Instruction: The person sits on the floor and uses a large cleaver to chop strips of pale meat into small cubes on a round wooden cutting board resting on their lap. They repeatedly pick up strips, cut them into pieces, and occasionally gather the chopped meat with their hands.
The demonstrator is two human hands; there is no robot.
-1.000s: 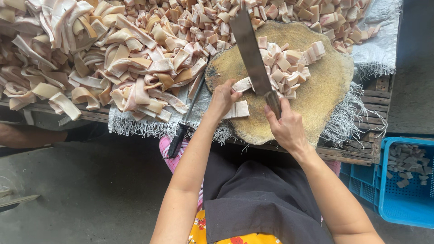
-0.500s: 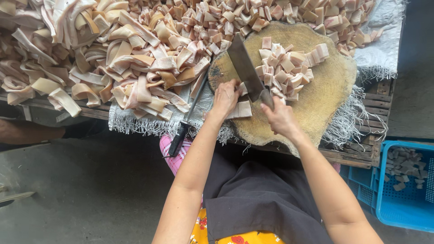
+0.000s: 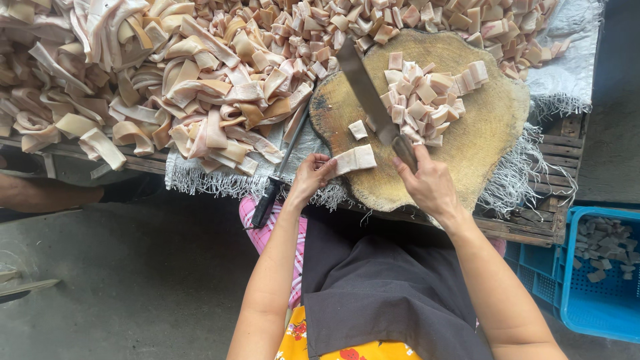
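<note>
My left hand (image 3: pixel 310 179) pinches the pale strip (image 3: pixel 355 159) flat at the round wooden block's (image 3: pixel 493 127) near edge, fingers clear | my right hand (image 3: pixel 430 187) grips the cleaver (image 3: pixel 370 100), blade angled over it | cut squares (image 3: pixel 430 97) heaped beyond, out of the way.

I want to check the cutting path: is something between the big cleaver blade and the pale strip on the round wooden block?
Nothing visible: the cleaver is just beside the pale strip, which the left hand holds; bare wood between.
</note>
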